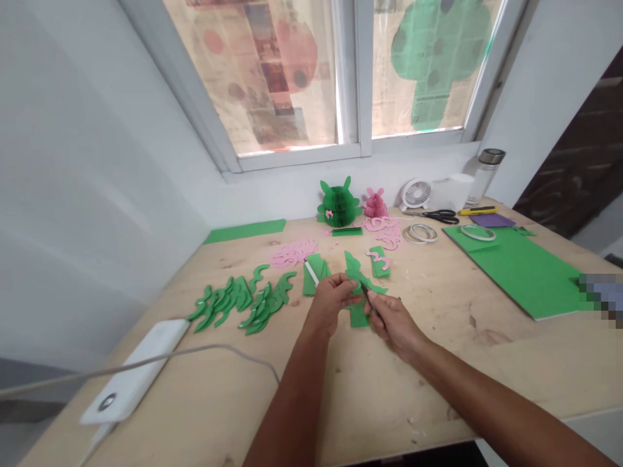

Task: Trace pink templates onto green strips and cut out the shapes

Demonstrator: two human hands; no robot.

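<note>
Pinched between the fingers of my left hand (pixel 338 295) is a piece of green paper (pixel 357 283). My right hand (pixel 395 322) is closed round dark scissors (pixel 368 297), whose blades meet that paper; most of the handles are hidden by my fingers. Under and behind my hands lie more green paper scraps (pixel 360 316). A white pen (pixel 311 272) rests on folded green paper (pixel 317 264) just beyond my left hand. Farther left are piles of curved green cutouts (pixel 265 308). A small green rectangle (pixel 379 262) with a pink wavy cutout (pixel 380 259) on it lies beyond my right hand.
Pink cutouts (pixel 294 252), a green honeycomb paper figure (pixel 339 204) and a smaller pink one (pixel 375 203) are at the back. Tape rings (pixel 421 234), a fan (pixel 417 194), a yellow cutter (pixel 478 210) and green sheets (pixel 525 272) lie right. A cable crosses above a white power bank (pixel 139 370).
</note>
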